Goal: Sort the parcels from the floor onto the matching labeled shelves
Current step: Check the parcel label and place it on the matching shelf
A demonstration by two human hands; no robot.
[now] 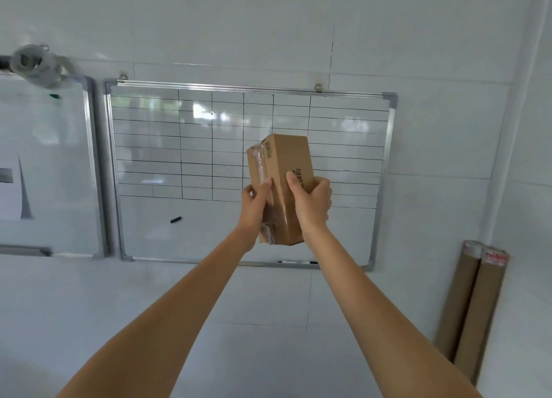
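Both arms reach forward, raised; the left hand (254,202) and right hand (312,200) each keep a curled grip on an upright cardboard parcel (279,164) before a gridded whiteboard (179,146).

Matt cardboard parcel (280,185), glossy tape; whiteboard (248,170) frame probably metal.

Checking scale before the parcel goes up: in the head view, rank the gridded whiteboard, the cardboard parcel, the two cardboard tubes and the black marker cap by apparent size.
1. Gridded whiteboard, by far the largest.
2. Two cardboard tubes and cardboard parcel: look similar in area; the parcel is nearer the camera, so I will not rank them.
3. Black marker cap, smallest.
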